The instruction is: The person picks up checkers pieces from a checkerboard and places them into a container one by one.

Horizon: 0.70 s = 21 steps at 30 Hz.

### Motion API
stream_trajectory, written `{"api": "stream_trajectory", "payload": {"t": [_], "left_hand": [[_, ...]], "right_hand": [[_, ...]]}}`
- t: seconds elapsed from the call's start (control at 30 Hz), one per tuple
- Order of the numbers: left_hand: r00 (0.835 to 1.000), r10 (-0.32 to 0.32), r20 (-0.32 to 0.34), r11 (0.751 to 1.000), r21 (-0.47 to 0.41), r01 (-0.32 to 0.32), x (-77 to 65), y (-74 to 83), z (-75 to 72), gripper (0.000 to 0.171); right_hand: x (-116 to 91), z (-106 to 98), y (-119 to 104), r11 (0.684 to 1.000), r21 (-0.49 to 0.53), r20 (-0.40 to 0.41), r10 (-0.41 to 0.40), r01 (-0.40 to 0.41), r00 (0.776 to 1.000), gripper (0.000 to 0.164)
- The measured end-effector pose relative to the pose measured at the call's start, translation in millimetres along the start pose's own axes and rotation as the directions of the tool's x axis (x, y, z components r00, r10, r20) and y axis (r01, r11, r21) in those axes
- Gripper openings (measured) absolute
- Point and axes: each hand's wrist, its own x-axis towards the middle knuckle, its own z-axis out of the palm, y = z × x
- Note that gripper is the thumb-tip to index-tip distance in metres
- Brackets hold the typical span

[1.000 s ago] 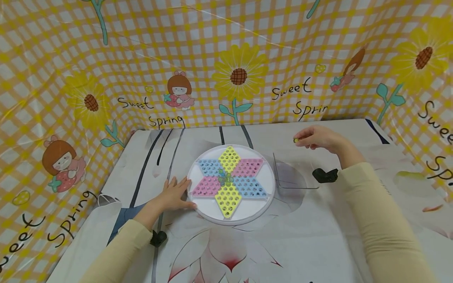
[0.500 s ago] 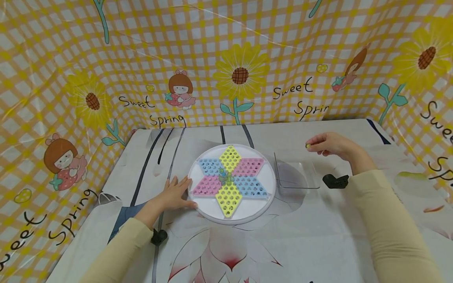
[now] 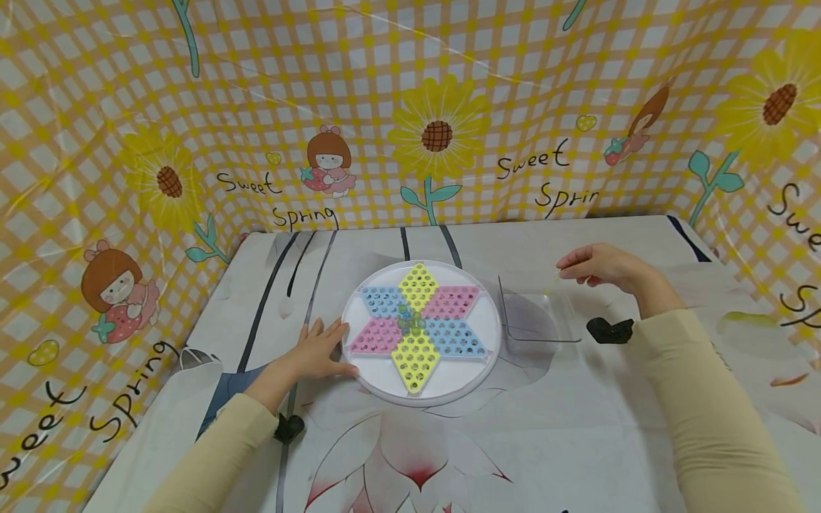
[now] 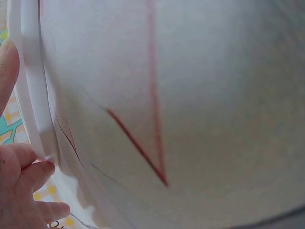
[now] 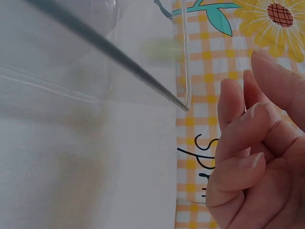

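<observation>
A round white board with a star of yellow, pink and blue hole fields lies mid-table. Several small marbles cluster at its centre. My left hand rests flat on the table, fingers against the board's left rim. My right hand hovers over the far right corner of a clear plastic tray, fingers loosely curled and holding nothing. A yellow-green marble shows as a blur below the fingertips, over the tray.
A white cloth with a flower print covers the table. Yellow checked sheeting with sunflowers walls in the back and both sides. Black wrist-camera mounts sit under each sleeve.
My right hand carried a small marble rightward over the clear tray and let it go; its fingertips now hold nothing. The left hand and the board have stayed put.
</observation>
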Motion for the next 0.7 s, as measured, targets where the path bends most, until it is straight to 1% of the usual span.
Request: {"api": "stream_trajectory", "payload": {"t": [0.1, 0.37, 0.53, 0.7], "left_hand": [[1.000, 0.003, -0.002, 1.000, -0.002, -0.003, -0.4, 0.1, -0.4, 0.093], [1.000, 0.007, -0.003, 1.000, 0.004, -0.007, 0.6, -1.7, 0.8, 0.092], [1.000, 0.006, -0.006, 1.000, 0.008, -0.006, 0.9, -2.0, 0.8, 0.092], [1.000, 0.000, -0.002, 1.000, 0.010, 0.000, 1.3, -2.2, 0.9, 0.093]], "right_hand": [[0.5, -0.2, 0.6, 1.000, -0.002, -0.007, -0.004, 0.004, 1.000, 0.038], [1.9, -1.4, -4.5, 1.000, -0.009, -0.032, -0.013, 0.012, 0.999, 0.043], [2.5, -0.2, -17.1, 0.999, -0.025, -0.040, -0.041, 0.040, 0.998, 0.047], [3.6, 8.7, -35.8, 0.998, 0.012, -0.044, -0.068, 0.069, 0.997, 0.047]]}}
